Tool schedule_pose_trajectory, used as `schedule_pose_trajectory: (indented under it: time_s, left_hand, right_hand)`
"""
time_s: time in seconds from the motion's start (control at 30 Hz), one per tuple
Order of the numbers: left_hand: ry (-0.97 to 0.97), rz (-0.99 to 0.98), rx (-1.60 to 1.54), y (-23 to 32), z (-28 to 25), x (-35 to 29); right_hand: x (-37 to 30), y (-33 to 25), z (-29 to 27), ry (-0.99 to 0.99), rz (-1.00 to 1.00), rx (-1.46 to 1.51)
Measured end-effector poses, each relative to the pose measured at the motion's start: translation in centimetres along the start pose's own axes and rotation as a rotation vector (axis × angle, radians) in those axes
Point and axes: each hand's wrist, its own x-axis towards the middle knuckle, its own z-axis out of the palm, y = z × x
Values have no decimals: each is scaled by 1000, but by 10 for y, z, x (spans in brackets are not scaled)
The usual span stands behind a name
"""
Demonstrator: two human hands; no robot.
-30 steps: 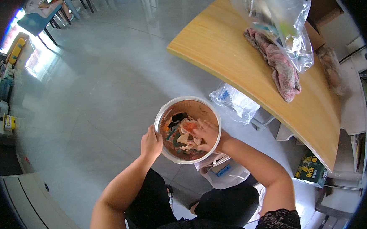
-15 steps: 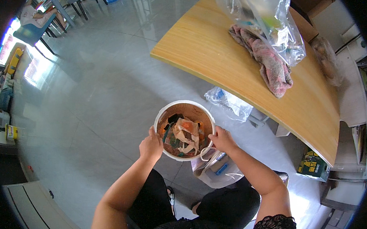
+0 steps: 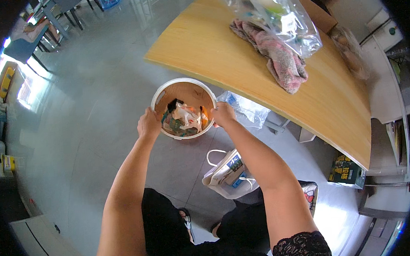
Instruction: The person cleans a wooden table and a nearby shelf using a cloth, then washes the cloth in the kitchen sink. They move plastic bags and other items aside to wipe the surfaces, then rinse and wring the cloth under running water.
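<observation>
Between my outstretched arms I hold a round trash bin (image 3: 183, 81) with a white rim and brownish inner wall. My left hand (image 3: 149, 124) grips its left rim, and my right hand (image 3: 224, 113) grips the right rim. Crumpled trash (image 3: 188, 117) lies in the bottom: pale plastic, orange pieces and dark scraps. The bin is tipped slightly, its opening facing up toward me. Below my right forearm a white bag (image 3: 231, 175) with rope handles stands on the floor near my feet.
A wooden table (image 3: 200, 44) reaches in from the right, its edge close to the bin. On it lie a pink-grey cloth (image 3: 281, 67) and a clear plastic bag (image 3: 273, 16). Underneath are another clear bag (image 3: 246, 109) and a dark box (image 3: 346, 172). Chairs (image 3: 26, 45) stand far left.
Both hands have moved the bin away from me and slightly left, close to the table edge. The white bag on the floor now shows more fully, with its handle free of the bin.
</observation>
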Motion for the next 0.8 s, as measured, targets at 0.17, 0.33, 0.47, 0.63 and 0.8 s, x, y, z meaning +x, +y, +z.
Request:
schedule_pose_trajectory:
  time_s: [0.17,0.33,0.47,0.63,0.8]
  left_hand:
    - [89,16,-12,18,5,23]
    - [104,-64,-9,-5,22,39]
    - [48,-6,-203,-15,37,40]
    - [295,-30,-391,5,-2,-11]
    - [-370,169,-521,88,-14,-187]
  right_hand:
    - [12,9,-4,46,-77,195]
    - [-13,18,-49,-172,-251,-1]
    - [-87,52,-133,-486,-256,-69]
    - [-158,108,-166,-433,-137,-223]
    - [-177,169,-135,-240,-71,-401]
